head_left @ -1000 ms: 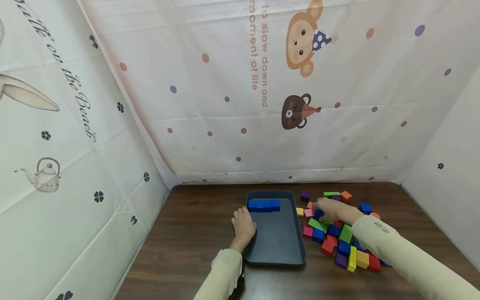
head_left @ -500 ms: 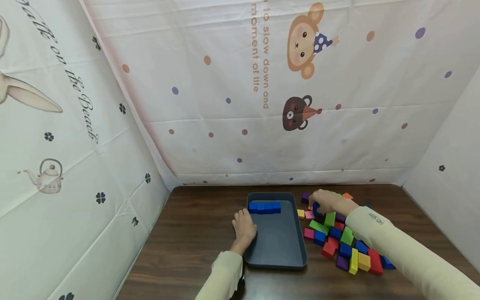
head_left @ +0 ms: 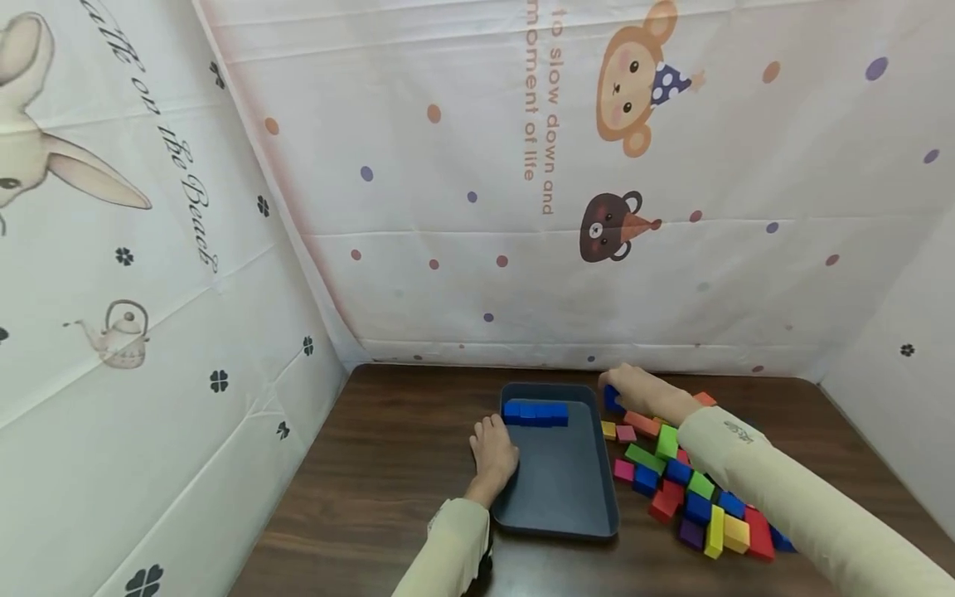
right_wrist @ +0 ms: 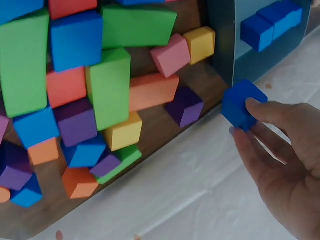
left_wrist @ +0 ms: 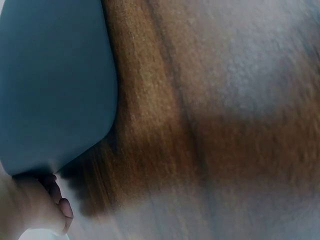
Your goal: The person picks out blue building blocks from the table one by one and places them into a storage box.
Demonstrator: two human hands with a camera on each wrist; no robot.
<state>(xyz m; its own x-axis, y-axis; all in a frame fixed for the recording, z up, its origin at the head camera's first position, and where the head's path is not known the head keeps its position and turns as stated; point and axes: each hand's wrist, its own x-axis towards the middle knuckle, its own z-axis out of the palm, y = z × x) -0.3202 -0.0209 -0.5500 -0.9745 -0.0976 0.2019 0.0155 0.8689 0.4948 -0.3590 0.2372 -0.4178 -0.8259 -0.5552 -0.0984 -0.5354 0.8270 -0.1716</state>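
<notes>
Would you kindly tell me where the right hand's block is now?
In the head view, the blue block is right of centre, pinched by the right hand beside the far right corner of the tray.

In the head view, a dark brown wood-grain table [head_left: 358,464] with rounded far corners spreads across six o'clock, a pale sheen [head_left: 545,576] of light on it between five and six. Behind, at twelve, hangs a white back cloth [head_left: 425,307], creased by horizontal folds and scattered with coloured dots [head_left: 433,114]. Its prints, turned sideways, include a monkey's head [head_left: 622,91] towards one, a bear's head [head_left: 603,228] at two and lettering [head_left: 530,128] just past twelve. A left cloth [head_left: 224,332] bears a teapot [head_left: 123,340] at nine, slanting script [head_left: 175,148] at ten and dark clovers [head_left: 219,381]. A right cloth [head_left: 895,431] stands at three.
</notes>
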